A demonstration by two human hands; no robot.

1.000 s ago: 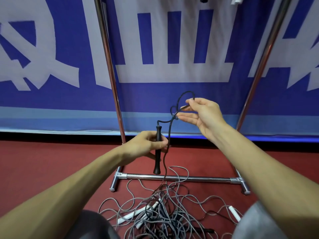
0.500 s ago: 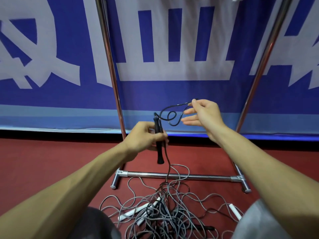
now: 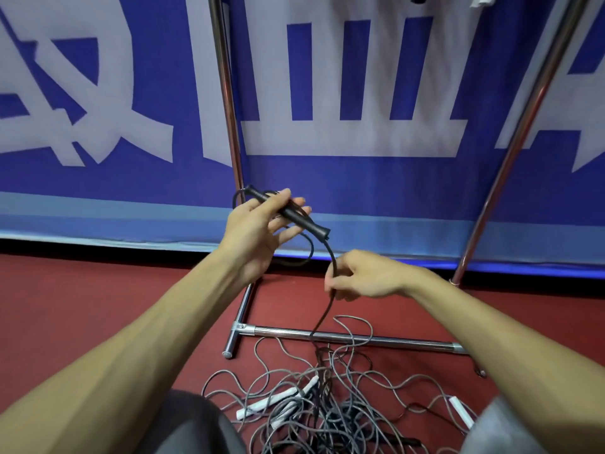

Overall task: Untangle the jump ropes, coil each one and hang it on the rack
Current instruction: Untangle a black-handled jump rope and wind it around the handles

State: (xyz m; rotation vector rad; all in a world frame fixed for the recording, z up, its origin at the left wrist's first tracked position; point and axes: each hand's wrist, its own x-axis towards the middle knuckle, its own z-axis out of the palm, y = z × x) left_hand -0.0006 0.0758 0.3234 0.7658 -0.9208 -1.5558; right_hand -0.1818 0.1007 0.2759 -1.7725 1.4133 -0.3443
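Note:
My left hand [image 3: 258, 231] holds the black jump rope's handle [image 3: 294, 214] between thumb and fingers, tilted down to the right, with a small loop of black cord hanging behind the palm. Lower and to the right, my right hand [image 3: 360, 276] pinches the black cord [image 3: 327, 309] where it leaves the handle. From there the cord drops into a tangled pile of grey and black ropes [image 3: 327, 404] on the red floor. White handles [image 3: 278, 399] lie in that pile. The chrome rack [image 3: 343, 337] stands just behind it.
The rack's two uprights [image 3: 226, 93] rise in front of a blue and white banner [image 3: 343, 77]. Its base bar crosses the red floor [image 3: 82, 306] beyond the pile. Another white handle [image 3: 461, 411] lies at the right. My knees show at the bottom edge.
My left hand lifted the black handle and turned it from upright to slanted. My right hand dropped from above the handle to below it, sliding along the cord.

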